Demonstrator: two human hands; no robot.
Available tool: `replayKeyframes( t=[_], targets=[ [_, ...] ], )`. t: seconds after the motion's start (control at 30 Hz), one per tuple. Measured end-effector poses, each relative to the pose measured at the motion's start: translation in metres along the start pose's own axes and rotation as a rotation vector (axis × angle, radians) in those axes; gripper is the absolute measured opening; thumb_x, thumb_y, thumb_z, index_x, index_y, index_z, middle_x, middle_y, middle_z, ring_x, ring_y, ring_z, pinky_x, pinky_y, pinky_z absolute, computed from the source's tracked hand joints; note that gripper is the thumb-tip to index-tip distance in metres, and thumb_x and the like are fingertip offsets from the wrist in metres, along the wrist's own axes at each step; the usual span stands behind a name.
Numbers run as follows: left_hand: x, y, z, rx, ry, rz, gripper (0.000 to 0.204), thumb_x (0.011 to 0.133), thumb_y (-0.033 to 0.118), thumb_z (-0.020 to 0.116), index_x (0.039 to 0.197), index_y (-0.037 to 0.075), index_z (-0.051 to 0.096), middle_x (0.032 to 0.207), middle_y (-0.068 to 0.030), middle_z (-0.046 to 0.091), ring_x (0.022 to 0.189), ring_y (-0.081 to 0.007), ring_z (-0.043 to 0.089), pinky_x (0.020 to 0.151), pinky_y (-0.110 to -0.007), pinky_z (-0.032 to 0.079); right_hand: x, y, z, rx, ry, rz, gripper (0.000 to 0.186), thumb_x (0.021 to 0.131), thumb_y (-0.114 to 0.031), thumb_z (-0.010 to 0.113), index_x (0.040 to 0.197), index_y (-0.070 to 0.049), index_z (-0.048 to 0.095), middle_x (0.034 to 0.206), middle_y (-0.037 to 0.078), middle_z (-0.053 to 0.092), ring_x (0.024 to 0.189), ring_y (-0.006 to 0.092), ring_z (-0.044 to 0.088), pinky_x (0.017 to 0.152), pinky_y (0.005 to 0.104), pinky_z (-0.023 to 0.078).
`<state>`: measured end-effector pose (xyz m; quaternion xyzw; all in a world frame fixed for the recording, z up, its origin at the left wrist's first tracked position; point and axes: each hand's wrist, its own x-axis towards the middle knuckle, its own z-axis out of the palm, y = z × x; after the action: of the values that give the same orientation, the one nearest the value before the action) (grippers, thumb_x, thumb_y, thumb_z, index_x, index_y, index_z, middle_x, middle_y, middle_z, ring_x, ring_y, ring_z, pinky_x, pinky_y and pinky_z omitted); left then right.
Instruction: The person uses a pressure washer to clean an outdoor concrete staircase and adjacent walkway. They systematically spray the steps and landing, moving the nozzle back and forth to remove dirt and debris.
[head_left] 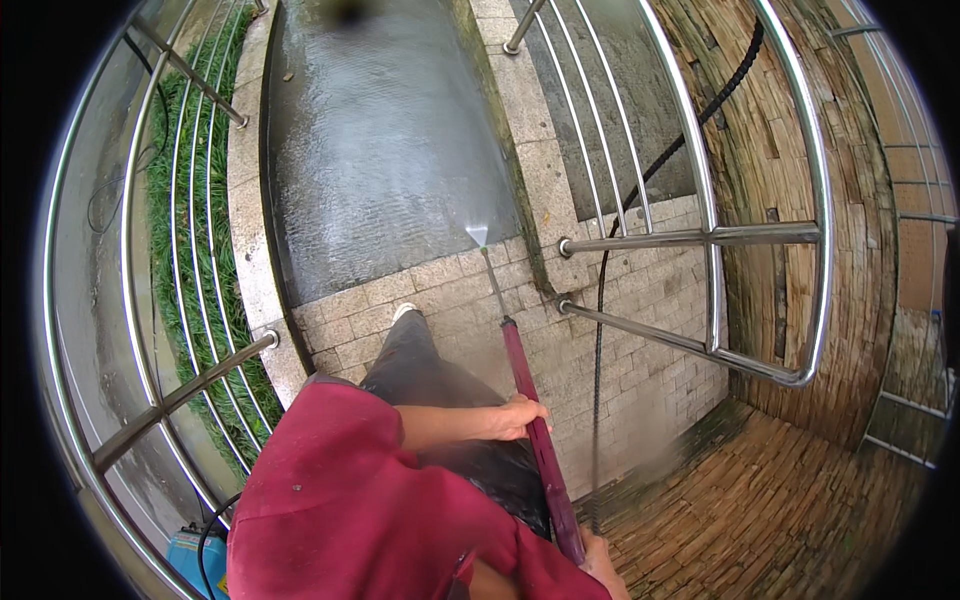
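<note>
A long pressure washer wand (528, 390) with a maroon body slants from the lower edge up towards the wet paving. My left hand (520, 415) is closed around the middle of its body. Farther down, my right hand (600, 568) is wrapped round its rear end, partly cut off by the lower edge; any trigger there is hidden. From the body runs a thin metal lance (495, 285) ending in a small green nozzle (483, 249). A white fan of water spray (476, 235) leaves the nozzle just above the ramp's near edge.
Ahead lies a wet grey ramp (390, 150) between stone curbs (245, 190). Metal railings (765, 235) flank both sides. A black hose (680, 150) passes the right railing beside a stone-clad wall (800, 180). At lower left stands a blue machine (188, 560); grass (205, 250) grows beyond the curb.
</note>
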<state>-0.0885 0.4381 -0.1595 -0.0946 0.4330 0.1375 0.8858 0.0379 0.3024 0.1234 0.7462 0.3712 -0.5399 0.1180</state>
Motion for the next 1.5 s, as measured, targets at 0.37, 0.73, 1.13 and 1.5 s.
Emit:
replayKeyframes(
  t=[0.37, 0.73, 1.13, 1.5],
  targets=[
    [0.061, 0.047, 0.021, -0.061, -0.054, 0.121, 0.032, 0.085, -0.003, 0.06, 0.112, -0.01, 0.045, 0.092, -0.019, 0.056, 0.068, -0.0326, 0.066, 0.058, -0.044, 0.061, 0.072, 0.012, -0.037, -0.138, 0.056, -0.154, 0.054, 0.071, -0.021, 0.079, 0.117, 0.003, 0.061, 0.084, 0.019, 0.068, 0.084, 0.0252, 0.067, 0.077, 0.0368, 0.051],
    [0.048, -0.008, 0.1, 0.008, -0.153, 0.039, 0.042, 0.089, -0.001, 0.061, 0.123, -0.005, 0.036, 0.099, -0.0145, 0.052, 0.078, -0.0273, 0.065, 0.064, -0.041, 0.06, 0.014, 0.096, -0.077, -0.072, 0.191, 0.045, 0.051, 0.077, -0.033, 0.075, 0.113, 0.001, 0.061, 0.083, 0.025, 0.067, 0.078, 0.0312, 0.069, 0.071, 0.0381, 0.05],
    [-0.021, 0.002, 0.043, 0.14, 0.007, 0.125, 0.057, 0.085, -0.005, 0.059, 0.133, -0.006, 0.027, 0.107, -0.0232, 0.049, 0.072, -0.0299, 0.063, 0.057, -0.042, 0.058, 0.004, 0.107, 0.056, 0.034, 0.267, 0.025, 0.041, 0.08, -0.028, 0.072, 0.109, -0.003, 0.059, 0.08, 0.022, 0.064, 0.073, 0.031, 0.063, 0.071, 0.0365, 0.049],
    [-0.015, -0.063, 0.001, 0.163, -0.154, 0.112, 0.061, 0.084, -0.002, 0.061, 0.133, -0.006, 0.025, 0.102, -0.0192, 0.051, 0.071, -0.0292, 0.064, 0.055, -0.041, 0.059, -0.023, 0.131, 0.129, 0.103, 0.288, 0.094, 0.049, 0.079, -0.032, 0.074, 0.118, -0.006, 0.061, 0.085, 0.023, 0.066, 0.08, 0.036, 0.065, 0.074, 0.0389, 0.05]
  ],
)
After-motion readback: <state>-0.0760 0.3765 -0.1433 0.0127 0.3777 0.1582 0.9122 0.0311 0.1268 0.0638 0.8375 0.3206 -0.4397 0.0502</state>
